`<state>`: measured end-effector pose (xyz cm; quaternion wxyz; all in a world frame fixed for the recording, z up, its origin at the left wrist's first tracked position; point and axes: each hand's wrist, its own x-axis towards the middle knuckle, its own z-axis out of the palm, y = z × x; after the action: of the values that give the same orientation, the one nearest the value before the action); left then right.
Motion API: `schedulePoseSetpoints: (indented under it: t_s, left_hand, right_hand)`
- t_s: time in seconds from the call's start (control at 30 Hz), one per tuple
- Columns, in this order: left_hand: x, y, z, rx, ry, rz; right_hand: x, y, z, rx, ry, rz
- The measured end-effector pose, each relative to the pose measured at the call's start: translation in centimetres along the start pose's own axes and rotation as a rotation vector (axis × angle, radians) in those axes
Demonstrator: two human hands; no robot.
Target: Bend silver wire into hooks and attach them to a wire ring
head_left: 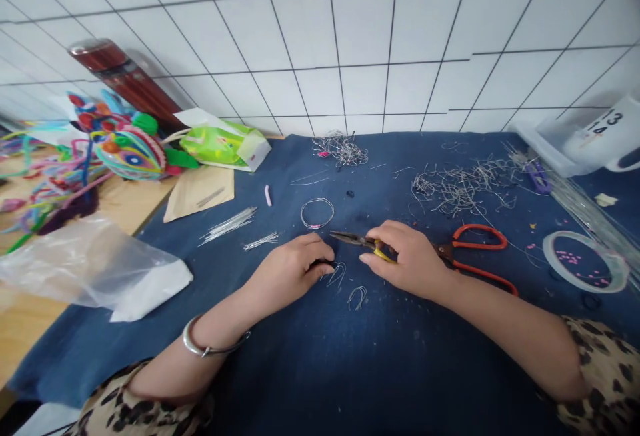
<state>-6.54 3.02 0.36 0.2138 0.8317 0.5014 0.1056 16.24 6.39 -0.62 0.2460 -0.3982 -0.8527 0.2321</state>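
My right hand (407, 257) is closed round yellow-handled needle-nose pliers (356, 240) whose jaws point left over the blue cloth (350, 356). My left hand (293, 268) rests on the cloth with its fingers curled and pinched at a small bent wire piece (336, 274). A second bent wire piece (357, 297) lies just in front of both hands. A wire ring (317, 213) sits just beyond the left hand.
Red-handled scissors (475, 259) lie right of my right hand, a tape roll (583, 261) further right. Tangled wire scraps (465, 186) and straight wire bundles (230, 224) lie around. A plastic bag (90, 266) and colourful pipe-cleaner crafts (120, 146) sit left; tiled wall behind.
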Motion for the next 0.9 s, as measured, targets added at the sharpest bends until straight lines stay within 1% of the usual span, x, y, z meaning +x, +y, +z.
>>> schedulePoseSetpoints:
  t_s: [0.17,0.27,0.43,0.53,0.67,0.77,0.9]
  left_hand:
    - [0.0,0.5,0.3,-0.002,-0.027,-0.038]
    - [0.0,0.8,0.4,-0.003,-0.024,-0.048]
    - [-0.1,1.2,0.3,-0.011,0.052,-0.038]
    - [-0.1,1.3,0.1,-0.028,0.091,-0.068]
    - [-0.2,1.2,0.1,-0.082,0.114,-0.091]
    - [-0.1,1.1,0.3,-0.155,0.139,-0.064]
    - [0.1,0.7,0.5,-0.219,0.133,0.035]
  right_hand:
    - [0.0,0.0,0.1,0.000,-0.001,-0.005]
    - [0.0,0.0,0.1,-0.005,-0.011,-0.003]
    - [0.0,-0.1,0.1,-0.009,-0.022,0.004]
    - [0.0,0.0,0.1,-0.005,-0.021,-0.001]
    - [0.0,0.0,0.1,-0.004,-0.025,-0.012]
    - [0.0,0.0,0.1,-0.005,-0.020,-0.016]
    - [0.0,-0.1,0.1,0.001,-0.010,-0.017]
